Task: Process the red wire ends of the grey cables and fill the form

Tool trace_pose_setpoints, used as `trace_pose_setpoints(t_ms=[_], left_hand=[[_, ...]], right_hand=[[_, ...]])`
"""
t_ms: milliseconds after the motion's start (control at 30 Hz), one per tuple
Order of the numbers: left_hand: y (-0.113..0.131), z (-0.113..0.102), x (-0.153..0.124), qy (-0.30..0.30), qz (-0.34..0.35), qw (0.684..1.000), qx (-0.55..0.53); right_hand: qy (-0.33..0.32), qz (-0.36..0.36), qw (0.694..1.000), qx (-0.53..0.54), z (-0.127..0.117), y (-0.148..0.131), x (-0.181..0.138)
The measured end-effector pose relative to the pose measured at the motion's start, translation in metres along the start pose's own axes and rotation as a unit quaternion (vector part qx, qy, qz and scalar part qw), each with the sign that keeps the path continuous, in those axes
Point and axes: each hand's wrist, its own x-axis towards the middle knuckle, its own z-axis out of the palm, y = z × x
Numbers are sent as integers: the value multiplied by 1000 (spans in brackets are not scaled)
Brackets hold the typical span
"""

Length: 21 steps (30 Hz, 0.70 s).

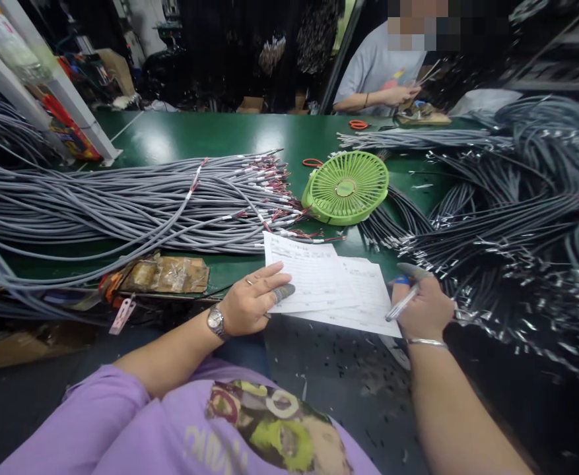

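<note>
My left hand (252,302) rests on the left edge of a stack of printed paper sheets (329,280) at the near edge of the green table (220,135); its fingers lie fairly flat, one wearing a grey fingertip cover, and a watch is on the wrist. My right hand (424,307) is closed around a white pen (402,303) at the right edge of the sheets, with grey covers on the fingertips and a bangle on the wrist.
A thick bundle of grey cables (121,201) with stripped ends lies to the left. Black cables (507,231) pile up on the right. A green fan (347,186) lies behind the sheets. Across the table another person (383,72) handles wires; orange scissors (358,124) lie nearby.
</note>
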Motion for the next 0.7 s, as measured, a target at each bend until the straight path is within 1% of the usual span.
trace_pose_setpoints(t_ms=[67,133,233,300,433,500,533,600,633,700], left_hand=[[-5,-3,-1,1,2,1000,3],[-9,-5,-4,-20,-7,1000,3],[-13,-10,-9,-96,-34,995,24],[-10,-17,-8,-153,-57,986,46],[5,-42,-3,-243,-111,962,63],[13,-49,-3,-288,-125,948,52],[16,-49,-4,-305,-125,943,47],[22,-41,-6,-320,-115,939,41],[25,-34,-7,-322,-109,939,45],[30,-14,-4,-327,-75,941,43]], right_hand=[[2,2,1000,1,1,1,0],[6,0,1000,7,3,2,1],[16,-4,1000,5,5,5,2],[22,-8,1000,3,7,7,2],[27,-17,999,19,7,10,2],[22,-14,999,22,6,9,2],[14,-12,1000,22,5,8,1],[-3,-7,1000,20,2,5,1],[-8,-5,1000,19,1,3,1],[-8,-1,1000,15,-2,-2,0]])
